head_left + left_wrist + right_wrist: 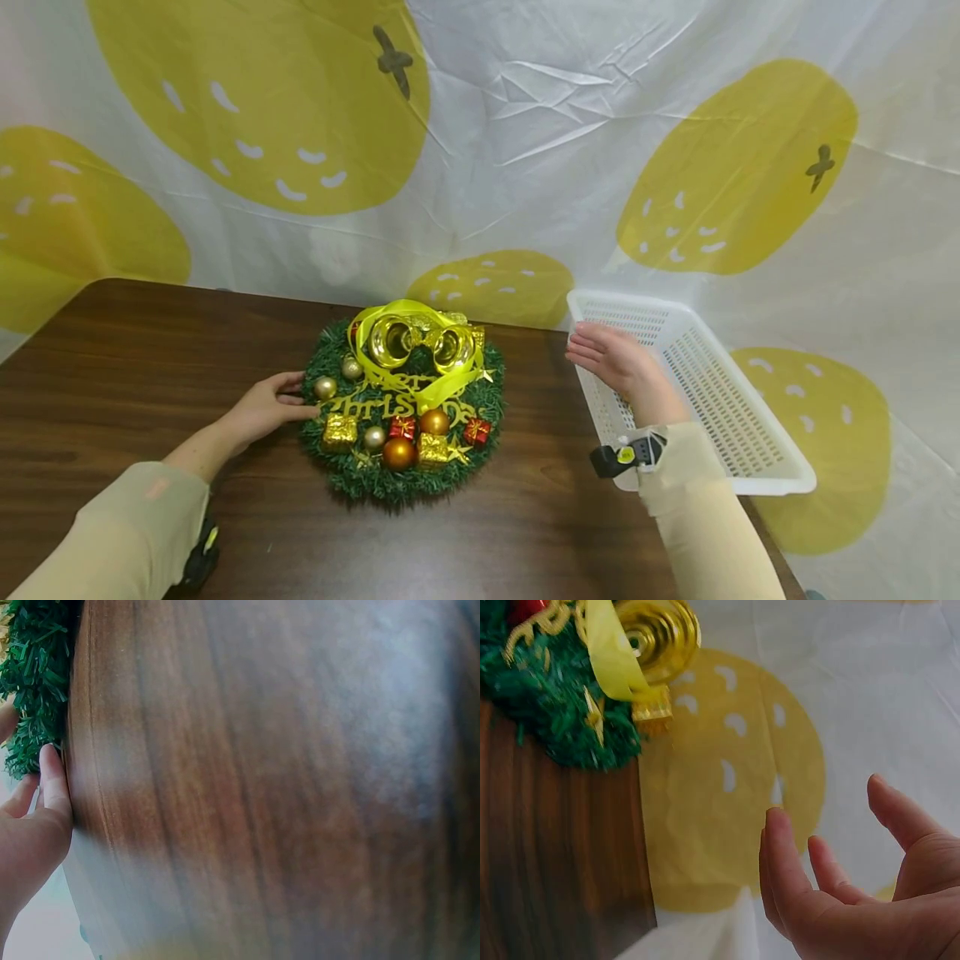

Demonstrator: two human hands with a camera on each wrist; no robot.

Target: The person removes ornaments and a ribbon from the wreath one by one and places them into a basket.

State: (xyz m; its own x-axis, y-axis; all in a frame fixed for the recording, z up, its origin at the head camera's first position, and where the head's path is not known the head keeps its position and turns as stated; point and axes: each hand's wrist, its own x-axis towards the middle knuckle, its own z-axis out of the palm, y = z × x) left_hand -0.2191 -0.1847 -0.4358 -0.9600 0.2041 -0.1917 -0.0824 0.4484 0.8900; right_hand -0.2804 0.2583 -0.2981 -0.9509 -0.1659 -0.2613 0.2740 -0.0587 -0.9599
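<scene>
A green Christmas wreath [341, 479] lies flat on the table, with baubles, small gift boxes and gold lettering on it. On its upper part sit shiny gold bells [392, 340] and a yellow ribbon [450, 383]. My left hand [251, 415] is at the wreath's left edge, fingers fairly straight and touching the greenery; the left wrist view shows fingertips [51, 761] against its side. Held above the near side of a white basket, my right hand [618, 362] has its fingers extended and holds nothing. In the right wrist view, its thumb stands apart from the fingers.
The white perforated basket [738, 400] stands at the table's right side, to the right of the wreath. Dark brown wood makes up the tabletop [172, 350]. A white cloth [517, 167] with yellow fruit prints hangs behind the table.
</scene>
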